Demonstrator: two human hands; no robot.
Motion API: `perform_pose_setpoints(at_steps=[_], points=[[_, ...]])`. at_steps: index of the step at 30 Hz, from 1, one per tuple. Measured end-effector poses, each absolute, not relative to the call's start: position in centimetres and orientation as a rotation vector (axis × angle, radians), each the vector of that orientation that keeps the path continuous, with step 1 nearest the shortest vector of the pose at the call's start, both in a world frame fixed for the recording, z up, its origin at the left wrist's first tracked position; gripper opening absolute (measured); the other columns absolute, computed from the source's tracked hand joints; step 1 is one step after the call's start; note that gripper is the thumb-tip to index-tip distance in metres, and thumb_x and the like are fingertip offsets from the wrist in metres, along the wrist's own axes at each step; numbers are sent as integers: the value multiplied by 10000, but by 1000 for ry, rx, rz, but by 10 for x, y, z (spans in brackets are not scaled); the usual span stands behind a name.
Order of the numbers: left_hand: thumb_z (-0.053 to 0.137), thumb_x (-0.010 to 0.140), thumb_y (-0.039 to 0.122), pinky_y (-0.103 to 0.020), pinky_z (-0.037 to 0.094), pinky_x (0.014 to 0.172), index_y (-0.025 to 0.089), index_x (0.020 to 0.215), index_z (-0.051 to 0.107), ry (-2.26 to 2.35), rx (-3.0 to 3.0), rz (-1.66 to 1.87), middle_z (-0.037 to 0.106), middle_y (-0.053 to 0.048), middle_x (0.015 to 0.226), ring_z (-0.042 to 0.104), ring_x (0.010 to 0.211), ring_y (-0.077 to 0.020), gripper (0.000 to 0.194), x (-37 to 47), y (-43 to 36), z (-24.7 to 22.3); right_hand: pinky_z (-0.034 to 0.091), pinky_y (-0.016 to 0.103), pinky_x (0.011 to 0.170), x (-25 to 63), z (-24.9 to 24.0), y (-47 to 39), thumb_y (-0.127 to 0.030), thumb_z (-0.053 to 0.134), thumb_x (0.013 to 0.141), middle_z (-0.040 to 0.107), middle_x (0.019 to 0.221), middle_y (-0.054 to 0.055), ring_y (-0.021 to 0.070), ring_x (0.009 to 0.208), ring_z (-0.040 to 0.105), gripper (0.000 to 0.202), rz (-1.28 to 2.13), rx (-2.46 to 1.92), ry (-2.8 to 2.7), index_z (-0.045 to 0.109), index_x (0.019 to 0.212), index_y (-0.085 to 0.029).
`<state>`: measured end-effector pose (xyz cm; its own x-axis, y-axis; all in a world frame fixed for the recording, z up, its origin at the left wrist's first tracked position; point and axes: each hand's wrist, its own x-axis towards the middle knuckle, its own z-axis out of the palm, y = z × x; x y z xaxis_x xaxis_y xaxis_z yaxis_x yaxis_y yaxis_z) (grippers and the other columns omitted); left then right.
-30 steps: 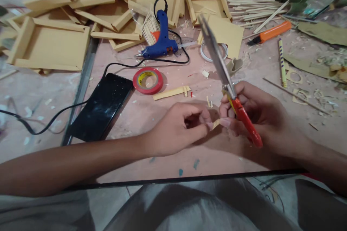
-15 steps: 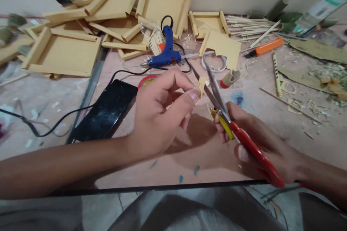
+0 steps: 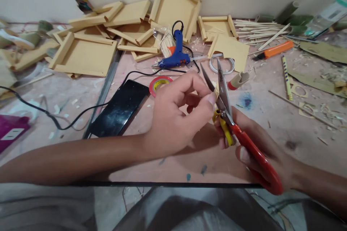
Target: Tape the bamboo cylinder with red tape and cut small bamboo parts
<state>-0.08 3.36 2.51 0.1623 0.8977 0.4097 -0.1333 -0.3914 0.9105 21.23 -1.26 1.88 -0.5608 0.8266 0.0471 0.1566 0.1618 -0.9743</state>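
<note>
A: Table?
B: Pinkish, scrap-strewn; cream boxes at the back.
A: Hands?
B: 2. Left hand pinching the strip; right hand curled round the handles of the scissors.
A: Scissors?
B: Red and yellow handles, blades parted.
A: Strip?
B: Small, yellowish, at left thumb and forefinger tips, between the 2 blades. Contact with them: can't tell.

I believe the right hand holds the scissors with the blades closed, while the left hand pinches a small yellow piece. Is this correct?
Not quite: in the head view, the blades of the scissors stand open. The right hand does hold them, and the left hand pinches a small yellow piece.
</note>
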Motion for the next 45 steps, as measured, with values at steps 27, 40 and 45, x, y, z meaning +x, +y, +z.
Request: perform_pose_setpoints(at_steps=[27, 40, 45], points=[[741, 975, 201, -219, 427, 421, 207, 774, 583, 731, 1427, 1308, 578, 29, 740, 500, 504, -61, 256, -1, 35, 17, 366, 362, 623, 213, 8, -18, -715, 702, 977, 583, 890, 4, 164, 716, 480, 485, 1508, -1044, -1687, 550, 970, -254], [708, 1000, 192, -233, 364, 373, 214, 843, 639, 708, 1398, 1358, 534, 55, 637, 520, 431, -67, 173, -5, 39, 13, 351, 352, 578, 215, 6, -19, -731, 729, 952, 563, 812, -14, 147, 662, 468, 497, 1506, -1066, -1649, 641, 1019, -246], [804, 988, 365, -225, 369, 374, 221, 820, 619, 738, 1392, 1345, 539, 63, 655, 507, 436, -56, 288, -4, 40, 12, 361, 354, 588, 217, 4, -19, -747, 723, 947, 572, 850, -5, 151, 672, 465, 509, 1491, -1082, -1643, 622, 981, -249]])
